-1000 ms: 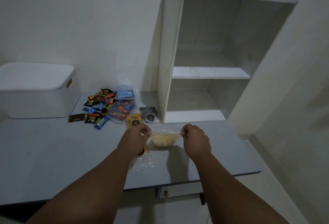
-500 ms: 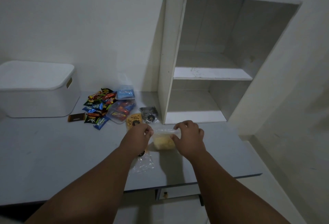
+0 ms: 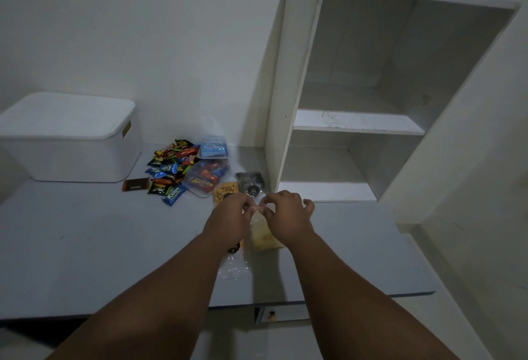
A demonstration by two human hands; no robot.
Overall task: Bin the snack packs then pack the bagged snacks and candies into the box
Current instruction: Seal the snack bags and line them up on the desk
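At the grey table (image 3: 85, 245), our left hand (image 3: 228, 216) and right hand (image 3: 285, 213) pinch the top of a clear plastic bag of yellow snacks (image 3: 263, 238) with curled fingertips. The bag is between our wrists, well apart from the white lidded plastic box (image 3: 68, 136).

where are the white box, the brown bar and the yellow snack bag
white box (image 3: 71, 159), head view, front wall
brown bar (image 3: 135, 184), head view, wrapper middle
yellow snack bag (image 3: 263, 238), head view, filled lower part
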